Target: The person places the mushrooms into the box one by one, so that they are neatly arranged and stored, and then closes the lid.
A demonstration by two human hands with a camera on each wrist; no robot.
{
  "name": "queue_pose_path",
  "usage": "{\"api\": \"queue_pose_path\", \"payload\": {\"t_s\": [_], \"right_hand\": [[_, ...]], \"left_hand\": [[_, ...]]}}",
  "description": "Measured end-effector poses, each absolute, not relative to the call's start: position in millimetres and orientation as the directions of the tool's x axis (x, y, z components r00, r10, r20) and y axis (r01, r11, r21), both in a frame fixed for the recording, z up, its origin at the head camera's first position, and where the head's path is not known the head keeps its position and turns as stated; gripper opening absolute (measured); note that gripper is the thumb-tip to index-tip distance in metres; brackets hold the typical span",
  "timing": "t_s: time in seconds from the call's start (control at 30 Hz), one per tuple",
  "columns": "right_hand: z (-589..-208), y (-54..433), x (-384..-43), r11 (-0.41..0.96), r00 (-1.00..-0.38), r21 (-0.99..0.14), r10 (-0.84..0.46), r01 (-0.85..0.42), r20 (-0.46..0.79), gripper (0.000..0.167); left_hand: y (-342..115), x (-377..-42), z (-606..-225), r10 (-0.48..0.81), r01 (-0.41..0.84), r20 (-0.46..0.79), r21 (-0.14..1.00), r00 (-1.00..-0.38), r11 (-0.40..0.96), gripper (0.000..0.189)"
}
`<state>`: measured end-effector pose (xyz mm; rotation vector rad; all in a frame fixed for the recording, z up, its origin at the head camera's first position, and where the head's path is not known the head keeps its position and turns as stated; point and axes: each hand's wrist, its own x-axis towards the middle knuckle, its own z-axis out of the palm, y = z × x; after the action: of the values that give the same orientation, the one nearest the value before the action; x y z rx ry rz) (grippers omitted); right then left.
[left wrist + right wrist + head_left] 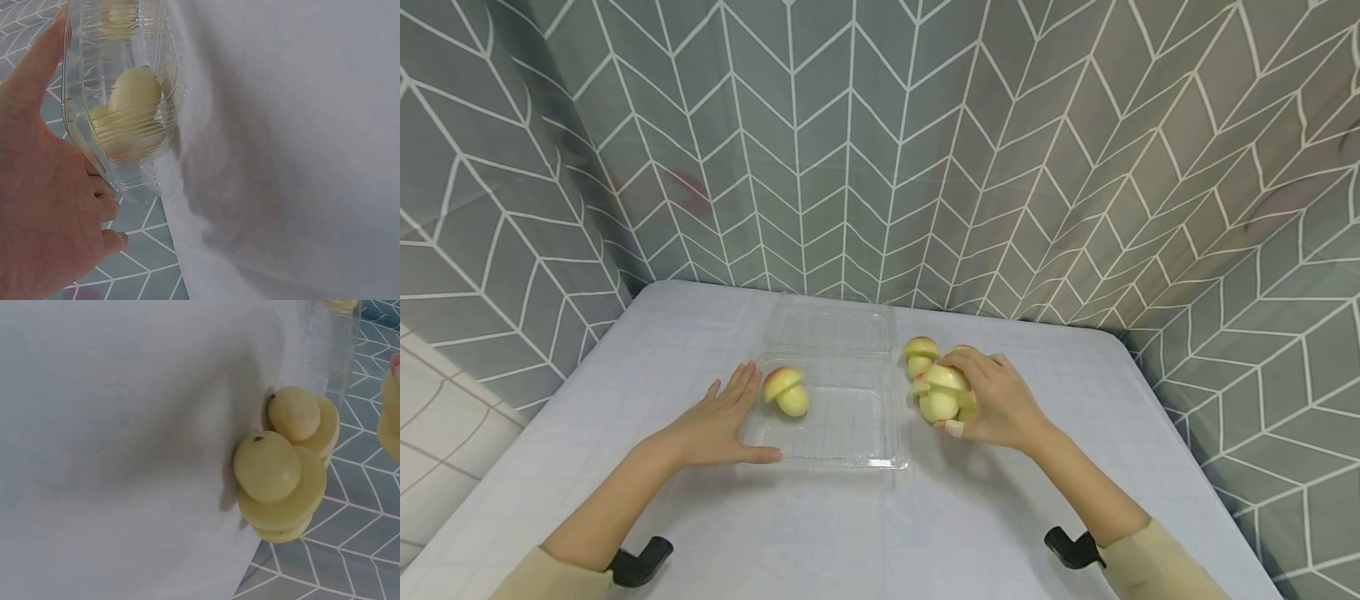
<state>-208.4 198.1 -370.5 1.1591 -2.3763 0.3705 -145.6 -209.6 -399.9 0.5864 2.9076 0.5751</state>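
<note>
My left hand rests against the left side of a clear plastic box, fingers straight and thumb along the near edge. One yellow-green toy mushroom with a reddish cap lies tilted at the box's left inside. My right hand grips another toy mushroom between thumb and fingers, just right of the box. In the right wrist view only part of this held mushroom shows, at the right edge, raised off the table. Standing toy mushrooms are grouped nearby, some partly hidden by my right hand.
The box's clear lid lies folded back toward the far side. A white cloth covers the table. Behind and beside it hang grey curtains with a white zigzag pattern. Black wrist mounts sit below both hands.
</note>
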Motion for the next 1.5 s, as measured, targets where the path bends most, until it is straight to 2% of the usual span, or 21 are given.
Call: {"api": "queue_pose_path", "payload": {"t_s": [0.2, 0.5, 0.9, 1.2, 1.5], "right_hand": [[-362.6, 190.2, -212.4, 0.595, -0.497, -0.015, -0.657, -0.803, 0.567, 0.083], [-353.2, 180.1, -219.1, 0.542, -0.396, 0.043, -0.664, -0.839, 0.634, 0.084], [-338.7, 165.3, -220.0, 0.534, -0.386, 0.053, -0.673, -0.844, 0.631, 0.087], [-336.8, 155.7, -221.8, 0.504, -0.345, 0.075, -0.684, -0.860, 0.642, 0.087], [-337.6, 147.2, -219.2, 0.480, -0.332, 0.062, -0.690, -0.875, 0.643, 0.085]], "left_hand": [[-210.3, -145.7, -399.3, 0.395, 0.350, -0.042, 0.385, -0.918, 0.854, 0.128], [-210.1, -145.7, -396.8, 0.394, 0.352, -0.037, 0.377, -0.919, 0.857, 0.127], [-212.0, -147.7, -396.4, 0.391, 0.350, -0.039, 0.369, -0.920, 0.861, 0.128], [-211.0, -147.8, -396.0, 0.393, 0.354, -0.034, 0.369, -0.919, 0.860, 0.129], [-209.3, -144.1, -398.9, 0.393, 0.346, -0.041, 0.393, -0.919, 0.852, 0.128]]}}
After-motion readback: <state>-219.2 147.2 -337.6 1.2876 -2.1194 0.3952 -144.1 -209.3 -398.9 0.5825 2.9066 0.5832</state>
